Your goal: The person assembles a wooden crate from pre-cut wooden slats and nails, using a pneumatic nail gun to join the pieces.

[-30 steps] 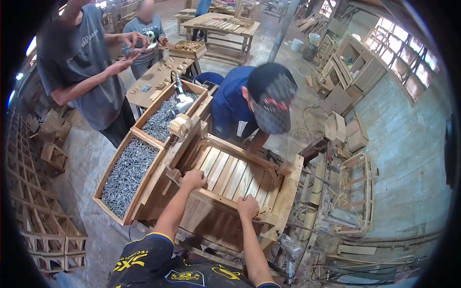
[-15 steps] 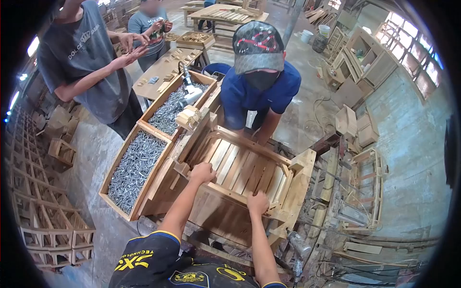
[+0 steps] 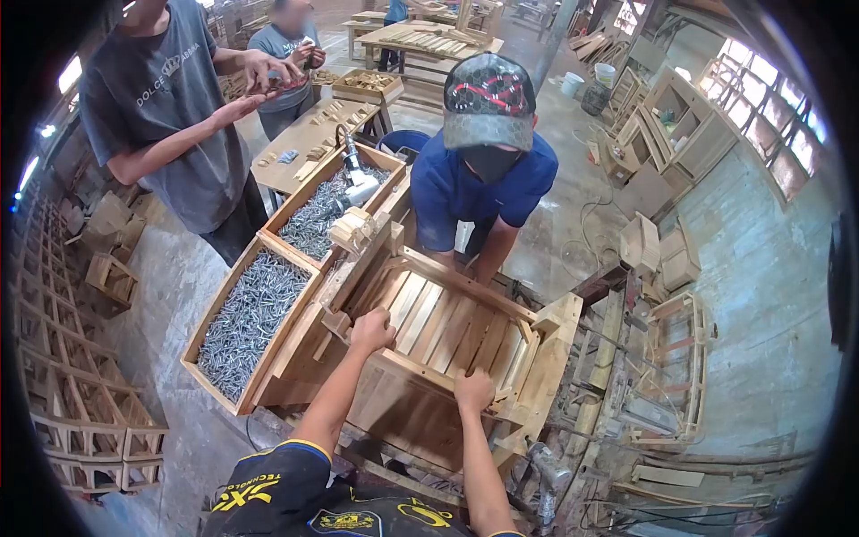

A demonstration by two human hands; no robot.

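Note:
A slatted wooden frame [image 3: 452, 333] lies in a wooden fixture in front of me. My left hand [image 3: 372, 331] is closed round the frame's near rail, towards its left end. Farther right on the same rail, my right hand [image 3: 475, 391] is closed too, its fingers curled over the edge. Across the frame, a co-worker in a blue shirt and patterned cap [image 3: 489, 116] leans over the far rail with both arms lowered; that person's hands are mostly hidden behind it.
Wooden trays of metal fasteners [image 3: 253, 320] stand at the left, with a nail gun [image 3: 360, 186] on the rear one. A pneumatic tool [image 3: 548, 465] hangs near the fixture's right corner. Two other people stand at the back left, beside a table [image 3: 309, 134] with small wood pieces.
The frame and both my hands appear slightly farther left in view. The co-worker's head has shifted a little, and the grey-shirted person's hands have moved.

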